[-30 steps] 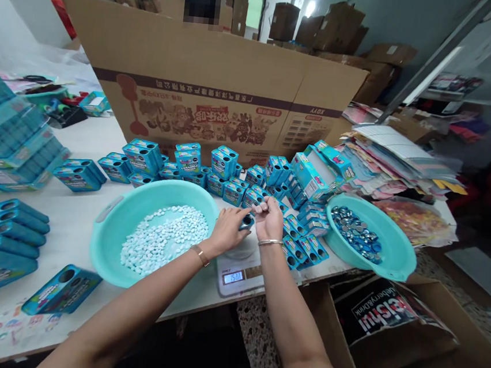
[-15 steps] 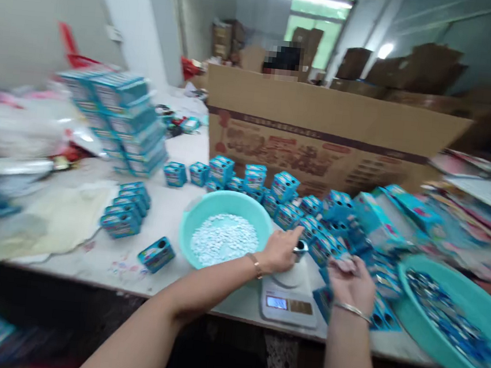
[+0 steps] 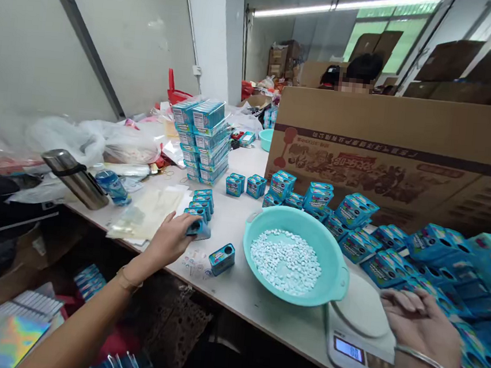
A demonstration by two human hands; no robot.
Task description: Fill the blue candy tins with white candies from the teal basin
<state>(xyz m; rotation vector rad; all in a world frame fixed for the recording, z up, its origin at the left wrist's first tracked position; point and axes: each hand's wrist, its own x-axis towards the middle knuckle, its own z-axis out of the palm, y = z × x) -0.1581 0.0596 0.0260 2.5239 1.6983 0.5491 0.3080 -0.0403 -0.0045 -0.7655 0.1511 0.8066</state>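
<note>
My left hand (image 3: 173, 239) is closed around a small blue box (image 3: 198, 229) with a dark round opening, at the near end of a row of similar boxes (image 3: 202, 200). To the right of it, a single blue box (image 3: 222, 259) lies near the table edge. My right hand (image 3: 426, 320) is palm up beside the white digital scale (image 3: 363, 311), its fingers curled inward; what they hold, if anything, is hidden. The scale's pan is bare. Between my hands stands a turquoise basin (image 3: 335, 247) with small pale-blue tablets (image 3: 285, 263) in it.
Many blue boxes (image 3: 356, 245) spread along the back and right. Wrapped blue packs (image 3: 203, 145) are stacked at the back left, near a steel flask (image 3: 74, 179) and a blue bottle (image 3: 113, 187). A large carton (image 3: 390, 123) stands behind; beyond it a person's head shows.
The view has turned left. My left hand has moved from the scale, where it held something with a shiny rim, to the left-hand row of boxes. My right hand remains near the scale.
</note>
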